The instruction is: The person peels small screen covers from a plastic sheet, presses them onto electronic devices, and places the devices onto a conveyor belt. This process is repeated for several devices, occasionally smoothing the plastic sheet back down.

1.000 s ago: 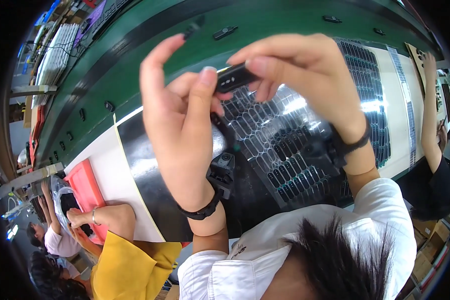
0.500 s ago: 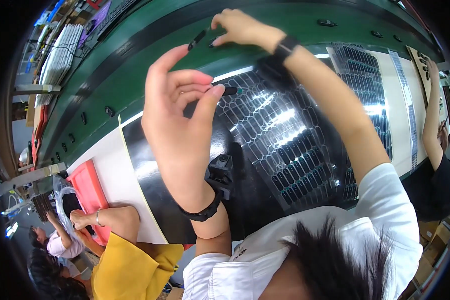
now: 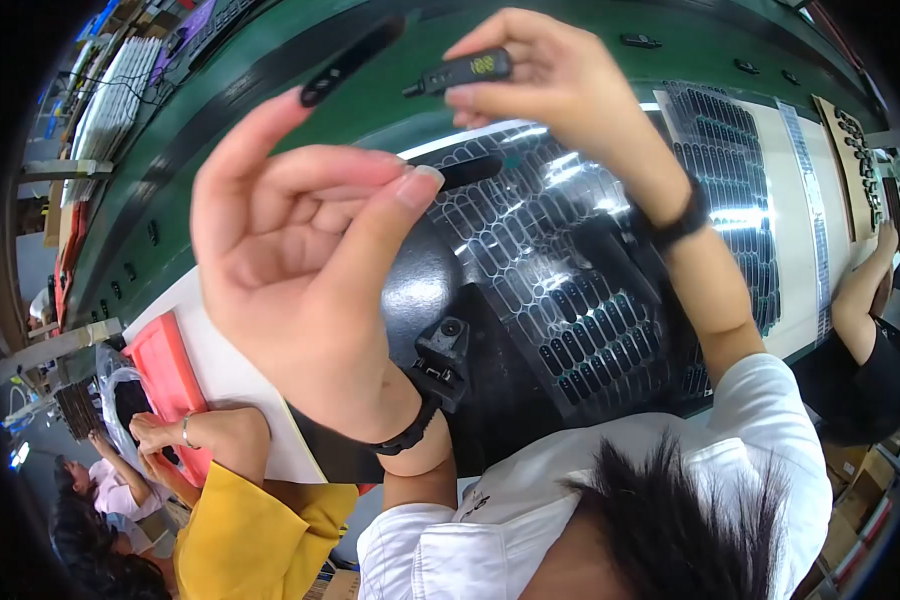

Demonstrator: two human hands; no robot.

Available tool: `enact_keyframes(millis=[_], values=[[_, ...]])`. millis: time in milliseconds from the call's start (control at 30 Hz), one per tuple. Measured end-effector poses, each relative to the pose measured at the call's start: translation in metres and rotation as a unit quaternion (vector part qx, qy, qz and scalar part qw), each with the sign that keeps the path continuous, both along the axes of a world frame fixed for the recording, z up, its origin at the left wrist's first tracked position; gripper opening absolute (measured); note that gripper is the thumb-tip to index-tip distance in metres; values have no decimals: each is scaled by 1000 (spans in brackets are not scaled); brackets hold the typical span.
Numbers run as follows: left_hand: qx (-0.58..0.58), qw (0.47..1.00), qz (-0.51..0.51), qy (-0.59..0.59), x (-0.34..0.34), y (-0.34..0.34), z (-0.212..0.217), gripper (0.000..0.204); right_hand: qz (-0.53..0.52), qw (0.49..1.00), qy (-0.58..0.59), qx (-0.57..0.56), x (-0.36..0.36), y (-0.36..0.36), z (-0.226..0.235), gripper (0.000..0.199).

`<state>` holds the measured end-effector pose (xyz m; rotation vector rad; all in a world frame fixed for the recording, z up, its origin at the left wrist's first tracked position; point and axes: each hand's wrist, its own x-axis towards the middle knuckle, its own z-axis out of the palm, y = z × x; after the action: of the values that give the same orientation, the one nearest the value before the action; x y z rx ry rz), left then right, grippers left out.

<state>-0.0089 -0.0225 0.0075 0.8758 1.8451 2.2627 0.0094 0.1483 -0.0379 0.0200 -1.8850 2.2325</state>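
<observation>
A long green table (image 3: 175,190) is stretching across the top and left of my view; a shiny black mat (image 3: 420,265) is lying in front of me; a clear sheet (image 3: 505,235) of long, round-ended shapes is resting on the mat, with dark pieces filling the rows near me; at my left, a person's yellow sleeve (image 3: 260,535) is showing beside a pink tray (image 3: 165,365); my left hand (image 3: 300,260) is pinching a black strip (image 3: 475,172) between thumb and middle finger, and the strip is showing against the far part of the sheet; my right hand (image 3: 575,85) is gripping a black gadget (image 3: 465,73) between fingers and thumb; a boxy black camera (image 3: 445,345) is sitting at my left wrist; the gadget is showing just beyond the pinched strip, its thin tip pointing left and yellow lights glowing on its side; a second dark strip (image 3: 350,65) is sticking out from my left pointing finger, and its far end is looking blurry.
</observation>
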Motion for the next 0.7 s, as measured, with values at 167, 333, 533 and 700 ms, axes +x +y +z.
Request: enact_keyframes(millis=[167, 333, 533, 700], values=[[57, 998, 21, -20, 9, 4, 2, 54, -68, 981, 109, 146, 36, -19, 15, 31], [51, 998, 2, -27, 9, 7, 1, 54, -89, 951, 157, 250, 49, -22, 25, 32], [23, 1000, -7, -14, 9, 5, 2, 54, -107, 937, 160, 290, 53, -24, 27, 29], [7, 1000, -5, -5, 12, 5, 3, 54, -129, 926, 160, 318, 55, -27, 28, 28]])
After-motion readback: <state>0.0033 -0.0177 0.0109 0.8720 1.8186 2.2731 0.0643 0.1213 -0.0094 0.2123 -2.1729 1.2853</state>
